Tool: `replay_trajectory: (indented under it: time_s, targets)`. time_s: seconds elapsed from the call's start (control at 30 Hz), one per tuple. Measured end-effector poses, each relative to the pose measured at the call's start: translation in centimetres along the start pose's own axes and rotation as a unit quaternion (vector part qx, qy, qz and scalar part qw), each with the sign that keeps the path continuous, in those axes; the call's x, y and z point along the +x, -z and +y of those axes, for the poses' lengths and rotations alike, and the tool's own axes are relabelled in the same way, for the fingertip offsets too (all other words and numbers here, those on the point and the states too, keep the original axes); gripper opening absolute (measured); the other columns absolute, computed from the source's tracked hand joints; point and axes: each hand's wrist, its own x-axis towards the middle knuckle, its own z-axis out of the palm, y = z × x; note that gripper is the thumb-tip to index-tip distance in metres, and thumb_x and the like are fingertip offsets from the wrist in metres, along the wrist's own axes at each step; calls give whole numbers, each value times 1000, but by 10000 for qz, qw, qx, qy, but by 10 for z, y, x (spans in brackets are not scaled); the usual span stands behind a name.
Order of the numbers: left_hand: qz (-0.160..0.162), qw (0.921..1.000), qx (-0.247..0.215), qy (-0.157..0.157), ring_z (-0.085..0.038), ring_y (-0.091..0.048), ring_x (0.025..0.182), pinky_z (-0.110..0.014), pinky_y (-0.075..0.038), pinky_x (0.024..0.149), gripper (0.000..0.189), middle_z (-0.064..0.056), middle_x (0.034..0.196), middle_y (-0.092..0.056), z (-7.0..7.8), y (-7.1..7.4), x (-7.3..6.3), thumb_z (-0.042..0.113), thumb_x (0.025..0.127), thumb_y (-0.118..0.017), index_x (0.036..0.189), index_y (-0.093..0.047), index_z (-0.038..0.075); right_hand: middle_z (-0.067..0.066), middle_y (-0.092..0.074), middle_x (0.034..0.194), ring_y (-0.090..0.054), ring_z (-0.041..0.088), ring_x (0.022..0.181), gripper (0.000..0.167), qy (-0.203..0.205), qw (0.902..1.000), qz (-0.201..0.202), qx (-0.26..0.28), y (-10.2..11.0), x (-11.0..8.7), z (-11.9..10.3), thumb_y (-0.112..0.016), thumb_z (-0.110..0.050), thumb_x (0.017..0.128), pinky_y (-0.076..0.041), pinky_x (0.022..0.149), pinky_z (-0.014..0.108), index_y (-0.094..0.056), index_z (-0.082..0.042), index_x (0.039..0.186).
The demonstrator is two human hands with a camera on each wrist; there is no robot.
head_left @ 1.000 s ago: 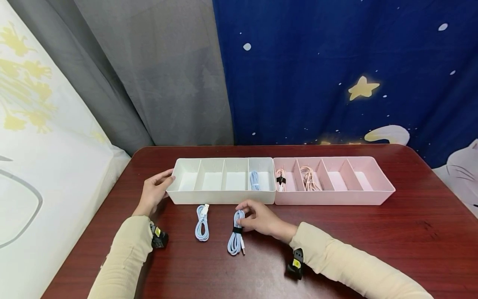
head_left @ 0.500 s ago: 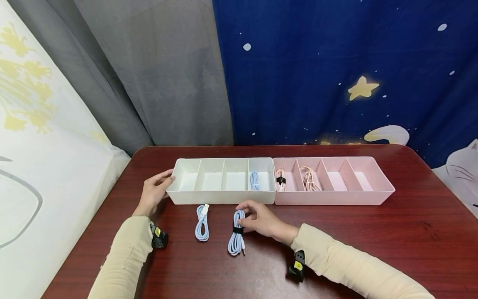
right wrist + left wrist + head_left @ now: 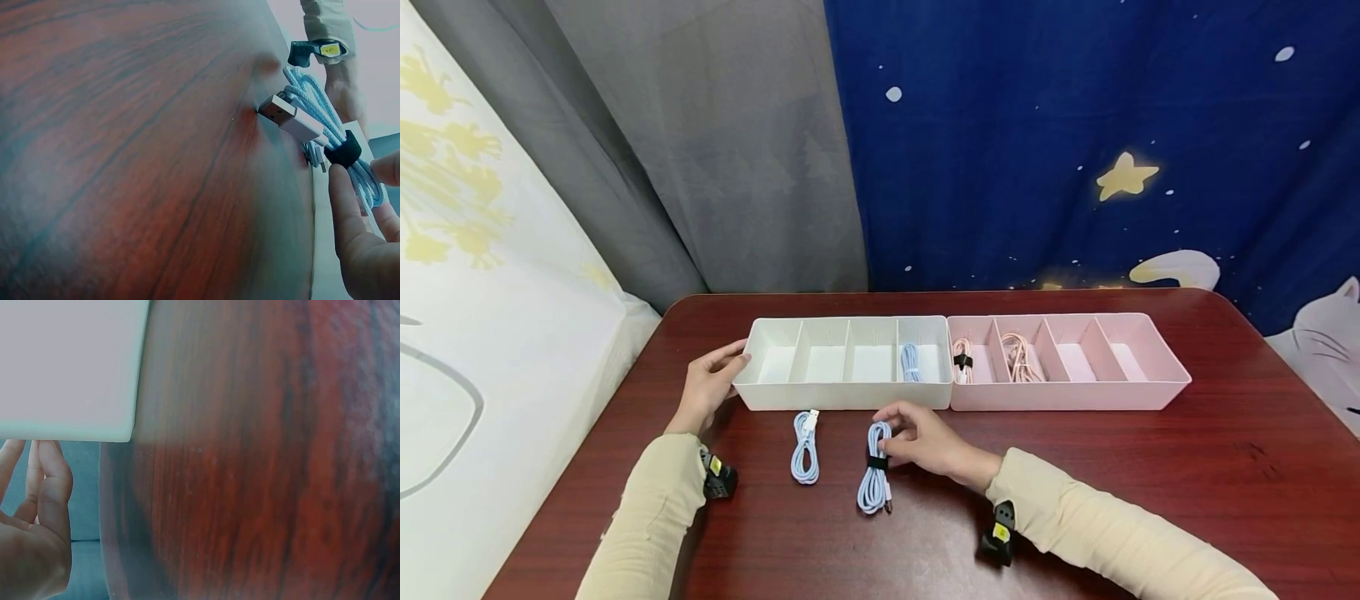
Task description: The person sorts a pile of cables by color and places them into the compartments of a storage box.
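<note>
My right hand (image 3: 928, 442) pinches a coiled light-blue USB cable (image 3: 872, 487) by its upper end, in front of the white divided box (image 3: 842, 396). A black strap (image 3: 344, 149) binds the coil, and its USB plug (image 3: 294, 119) shows in the right wrist view. With fairly straight fingers, my left hand (image 3: 706, 392) touches the left end of the white box. Another coiled light-blue cable (image 3: 806, 458) with a white plug lies on the table between the hands. A third light-blue coil (image 3: 910, 362) sits in the box's rightmost compartment.
A pink divided box (image 3: 1071, 397) stands end to end with the white one. Its two leftmost compartments hold a pink cable with a black strap (image 3: 962, 362) and a loosely coiled pink cable (image 3: 1021, 362). Curtains hang behind the dark red table (image 3: 1150, 475).
</note>
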Motion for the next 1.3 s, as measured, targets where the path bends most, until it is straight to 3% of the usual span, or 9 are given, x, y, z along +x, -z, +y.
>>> replay_trajectory:
  time_s: [0.93,1.3]
  targets:
    - [-20,10000,-90,13,-4,-57,78,-23,-49,67,50,-12,109,-51,0,0,1,37,86,-54,130,-47,14,16,-55,91,-57,12,64,32,186,9993,-228,-242,9,2,-8,-55,7,80,-51,61,43,-45,13,110]
    - [-41,10000,13,28,-9,-56,84,-24,-49,69,52,-13,112,-50,-1,1,1,40,86,-54,131,-46,15,17,-54,92,-58,13,66,33,292,9980,-315,-472,11,-1,-16,-55,7,80,-50,62,45,-45,14,111]
